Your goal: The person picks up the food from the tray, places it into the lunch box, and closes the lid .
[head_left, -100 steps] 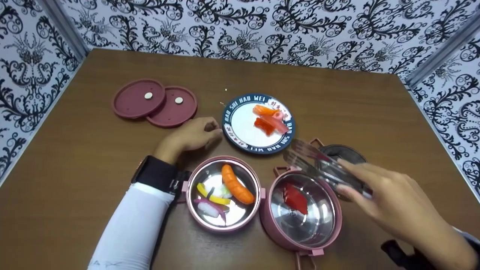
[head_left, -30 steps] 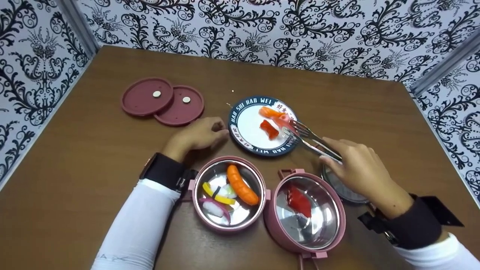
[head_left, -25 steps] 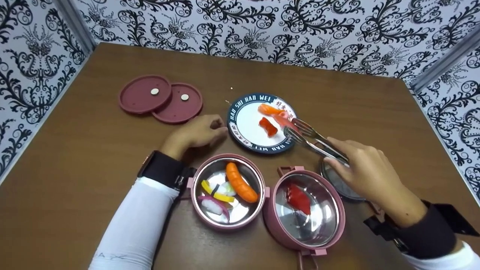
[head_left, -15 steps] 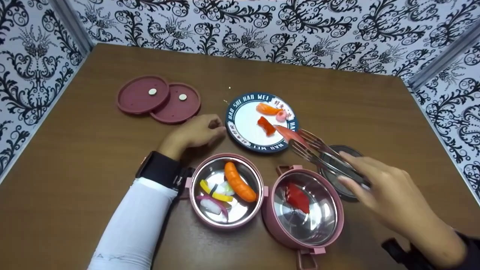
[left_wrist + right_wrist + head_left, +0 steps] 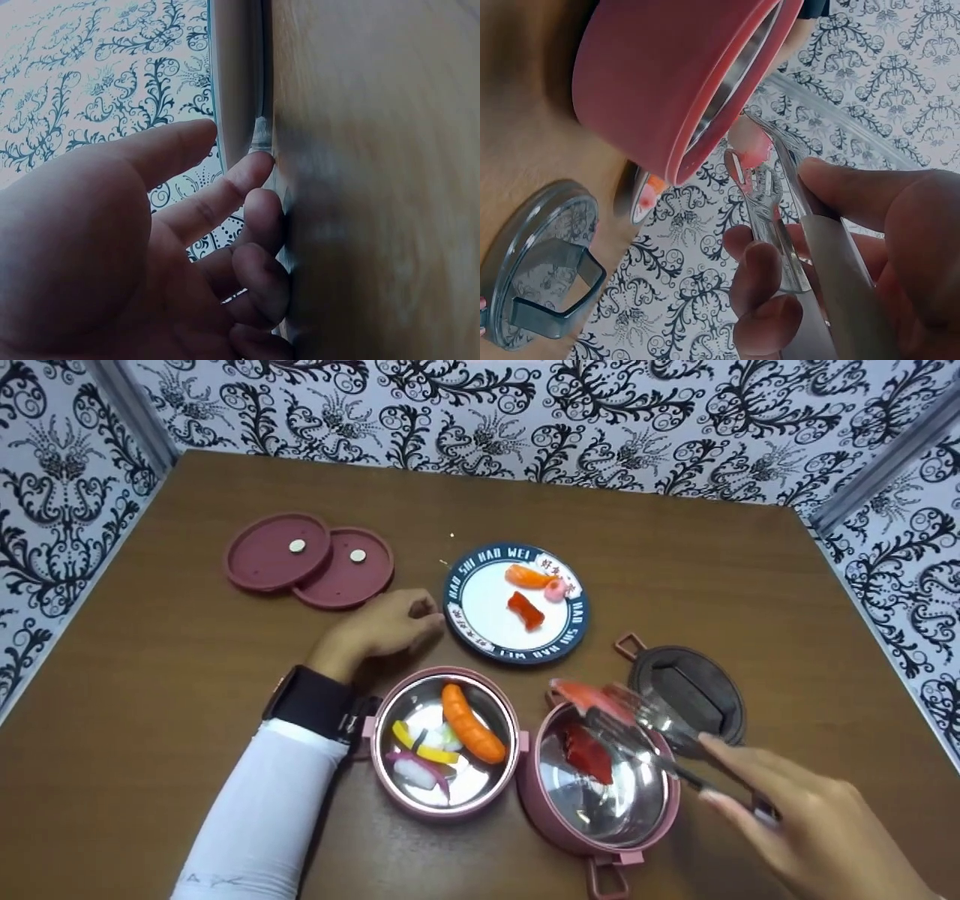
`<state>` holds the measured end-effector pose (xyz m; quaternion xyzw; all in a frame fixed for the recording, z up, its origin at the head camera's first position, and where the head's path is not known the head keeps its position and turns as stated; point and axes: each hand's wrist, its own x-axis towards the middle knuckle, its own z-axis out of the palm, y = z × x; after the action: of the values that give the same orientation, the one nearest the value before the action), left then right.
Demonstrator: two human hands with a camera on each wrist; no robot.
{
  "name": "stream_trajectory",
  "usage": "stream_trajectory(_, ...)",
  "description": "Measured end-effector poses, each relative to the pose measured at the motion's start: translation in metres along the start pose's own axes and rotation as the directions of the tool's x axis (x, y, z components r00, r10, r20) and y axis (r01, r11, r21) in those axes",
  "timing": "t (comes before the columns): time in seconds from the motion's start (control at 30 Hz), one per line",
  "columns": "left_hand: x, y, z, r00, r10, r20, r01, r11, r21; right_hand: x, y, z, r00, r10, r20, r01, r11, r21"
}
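My right hand (image 5: 814, 814) grips metal serving tongs (image 5: 645, 752). Between their tips is a pink slice of toy fish (image 5: 592, 697), held over the far side of the right pink pot (image 5: 540, 814). A dark red piece (image 5: 587, 754) lies inside that pot. In the right wrist view, the tongs (image 5: 840, 277) rise beside the pot's rim. My left hand (image 5: 382, 626) rests on the table by the blue-rimmed plate (image 5: 480, 611), its fingers loosely curled around nothing. An orange piece (image 5: 527, 577), a small pink piece (image 5: 556, 590) and a red piece (image 5: 525, 611) are on the plate.
The left pink pot (image 5: 450, 813) holds an orange sausage (image 5: 472, 724), a yellow strip and small sushi-like pieces. A dark round lid (image 5: 690, 690) with a handle lies behind the right pot. Two overlapping dark pink discs (image 5: 262, 562) are at the back left. Patterned walls enclose the table.
The tongs took the pink slice off the plate. My right hand has carried it back and to the right, over the right pot. My left hand has stayed beside the plate.
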<state>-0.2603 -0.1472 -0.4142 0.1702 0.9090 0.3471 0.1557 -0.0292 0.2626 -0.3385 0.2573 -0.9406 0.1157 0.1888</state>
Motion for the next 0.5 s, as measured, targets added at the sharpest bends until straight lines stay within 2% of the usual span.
stream_trajectory(0.2,-0.002,-0.001,0.0,1.0,-0.003,-0.006,0.003,1.0,-0.008,-0.011,-0.005,0.004,1.0,0.003,0.011,-0.003,1.0,0.018)
stream_trajectory(0.4,0.0,-0.001,0.001,1.0,0.013,-0.009,-0.013,1.0,0.004,-0.017,-0.015,0.006,0.983,0.124,0.133,-0.129,0.991,0.028)
stream_trajectory(0.5,0.001,0.0,0.002,1.0,0.007,-0.012,-0.007,1.0,0.017,-0.018,-0.017,0.006,0.975,0.141,0.17,-0.15,0.988,0.04)
